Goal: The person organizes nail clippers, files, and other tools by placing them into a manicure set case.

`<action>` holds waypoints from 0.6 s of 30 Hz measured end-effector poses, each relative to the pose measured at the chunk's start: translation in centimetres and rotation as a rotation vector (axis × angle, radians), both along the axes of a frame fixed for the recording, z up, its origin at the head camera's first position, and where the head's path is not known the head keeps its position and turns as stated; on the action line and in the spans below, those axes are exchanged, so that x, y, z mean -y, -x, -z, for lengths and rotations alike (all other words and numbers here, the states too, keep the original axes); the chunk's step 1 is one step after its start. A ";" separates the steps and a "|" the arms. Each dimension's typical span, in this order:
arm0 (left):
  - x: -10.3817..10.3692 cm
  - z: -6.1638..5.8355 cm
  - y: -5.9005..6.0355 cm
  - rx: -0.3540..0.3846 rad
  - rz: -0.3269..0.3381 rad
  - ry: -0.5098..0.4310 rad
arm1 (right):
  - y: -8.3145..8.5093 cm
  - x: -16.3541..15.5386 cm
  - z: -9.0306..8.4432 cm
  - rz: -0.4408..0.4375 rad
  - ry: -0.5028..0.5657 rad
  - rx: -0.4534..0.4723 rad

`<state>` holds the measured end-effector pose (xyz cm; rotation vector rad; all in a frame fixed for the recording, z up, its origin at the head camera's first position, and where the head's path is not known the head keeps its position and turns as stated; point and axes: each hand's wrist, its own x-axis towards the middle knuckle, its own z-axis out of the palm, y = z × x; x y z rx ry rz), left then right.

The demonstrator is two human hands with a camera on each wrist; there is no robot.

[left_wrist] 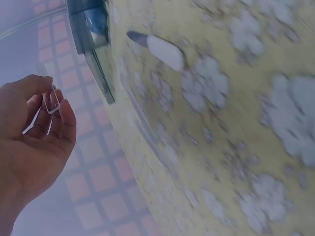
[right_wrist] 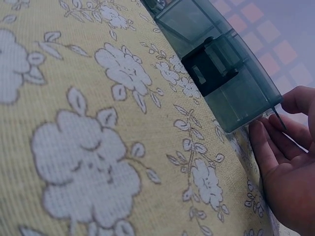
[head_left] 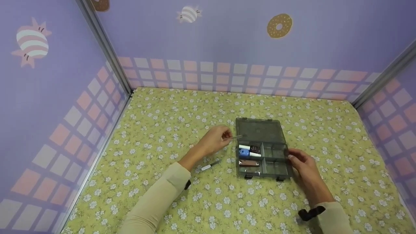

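Loading step: my left grip (head_left: 216, 138) pinches a thin clear pick (head_left: 234, 137) beside the organizer box (head_left: 271, 159) — right grip (head_left: 300, 160) spread, steadying its edge; next, I judge, calls for lowering into a compartment.

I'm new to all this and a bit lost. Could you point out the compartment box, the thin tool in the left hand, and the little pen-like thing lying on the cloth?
compartment box (head_left: 274, 169), head view, bare right-hand compartment.
thin tool (head_left: 234, 137), head view, its shaft.
pen-like thing (head_left: 206, 167), head view, its white end.
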<state>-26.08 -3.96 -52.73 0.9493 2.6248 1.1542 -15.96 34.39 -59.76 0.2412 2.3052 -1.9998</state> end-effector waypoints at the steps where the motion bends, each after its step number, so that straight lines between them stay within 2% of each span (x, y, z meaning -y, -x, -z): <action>1: -0.6 -0.1 -0.1 0.005 0.010 -0.005 | 0.0 0.0 0.0 0.000 -0.001 0.004; 11: -6.0 -0.7 -0.9 -0.027 0.078 0.012 | 0.1 0.1 -0.1 0.009 0.050 0.014; 14: -7.4 -0.6 -1.0 -0.029 0.090 -0.002 | 0.0 0.0 0.0 0.016 0.105 0.021; 18: -9.1 -0.2 -1.0 -0.043 0.100 -0.039 | -0.3 -0.1 0.3 0.003 0.083 -0.001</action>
